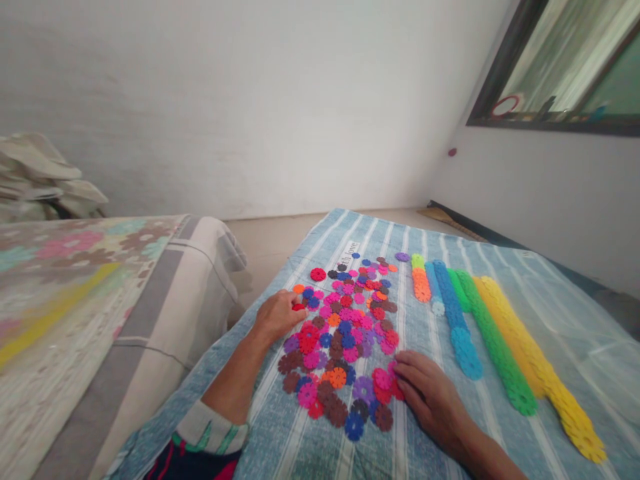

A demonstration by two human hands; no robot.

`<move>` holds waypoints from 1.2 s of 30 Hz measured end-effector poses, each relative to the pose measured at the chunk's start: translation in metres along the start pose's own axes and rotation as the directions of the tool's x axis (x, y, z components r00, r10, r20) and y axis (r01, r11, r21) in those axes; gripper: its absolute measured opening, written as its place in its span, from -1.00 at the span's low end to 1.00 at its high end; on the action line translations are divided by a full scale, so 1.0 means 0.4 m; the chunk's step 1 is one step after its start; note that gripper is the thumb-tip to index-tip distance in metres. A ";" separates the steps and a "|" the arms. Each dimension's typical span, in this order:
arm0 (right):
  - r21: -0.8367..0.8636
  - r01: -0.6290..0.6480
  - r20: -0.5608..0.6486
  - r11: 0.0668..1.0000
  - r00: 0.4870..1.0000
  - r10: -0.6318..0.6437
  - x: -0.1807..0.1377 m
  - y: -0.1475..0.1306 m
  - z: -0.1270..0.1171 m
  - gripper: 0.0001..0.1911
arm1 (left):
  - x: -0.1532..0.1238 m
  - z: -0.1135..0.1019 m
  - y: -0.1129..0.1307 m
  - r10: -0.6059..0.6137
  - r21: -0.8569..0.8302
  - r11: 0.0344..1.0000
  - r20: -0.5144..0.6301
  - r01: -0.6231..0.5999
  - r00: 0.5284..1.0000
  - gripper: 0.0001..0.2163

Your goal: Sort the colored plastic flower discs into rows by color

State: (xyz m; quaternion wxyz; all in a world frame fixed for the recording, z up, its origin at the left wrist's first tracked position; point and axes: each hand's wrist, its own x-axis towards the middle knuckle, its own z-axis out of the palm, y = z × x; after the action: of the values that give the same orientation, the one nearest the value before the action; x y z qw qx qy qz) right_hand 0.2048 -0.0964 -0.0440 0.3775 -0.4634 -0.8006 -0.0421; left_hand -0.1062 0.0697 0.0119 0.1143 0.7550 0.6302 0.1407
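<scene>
1. A person's left hand [277, 315] rests at the far-left edge of a scatter of loose snowflake discs [345, 333] on a blue striped cloth [310, 440], its fingers curled together on a red disc [299, 307] at the fingertips.
2. The right hand [431, 395] lies flat at the near-right edge of the same scatter, fingers stretched out side by side, their tips touching a pink disc [383, 379] and red ones just beside it; it grips nothing.
3. The loose discs, in pink, red, brown, purple, blue and orange, spread between the two hands and on toward the far side of the cloth.
4. To the right of the scatter, sorted discs lie in long overlapping rows: a short orange row [421, 283] topped with green, a pale blue row [434, 288], a blue row [457, 323], a green row [493, 343] and a yellow row [540, 367] running nearest the right edge.
5. A single purple disc [402, 257] sits apart, just left of the far end of the orange row.
6. To the left, a folded floral quilt [75, 287] lies beside the cloth.
7. A white wall [250, 100] stands behind, with a dark-framed window [565, 67] at far right.
</scene>
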 end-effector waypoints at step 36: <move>0.061 -0.080 0.094 0.995 0.993 0.074 0.017 -0.011 -0.013 -0.76 | 0.004 -0.007 0.004 0.011 0.006 1.000 0.006 -0.011 1.000 -0.89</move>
State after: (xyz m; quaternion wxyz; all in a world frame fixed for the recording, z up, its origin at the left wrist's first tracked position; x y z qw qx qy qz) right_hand 0.2025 -0.0961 -0.0347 0.3566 -0.4829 -0.7995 0.0198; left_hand -0.1054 0.0711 0.0154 0.1129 0.7591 0.6262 0.1373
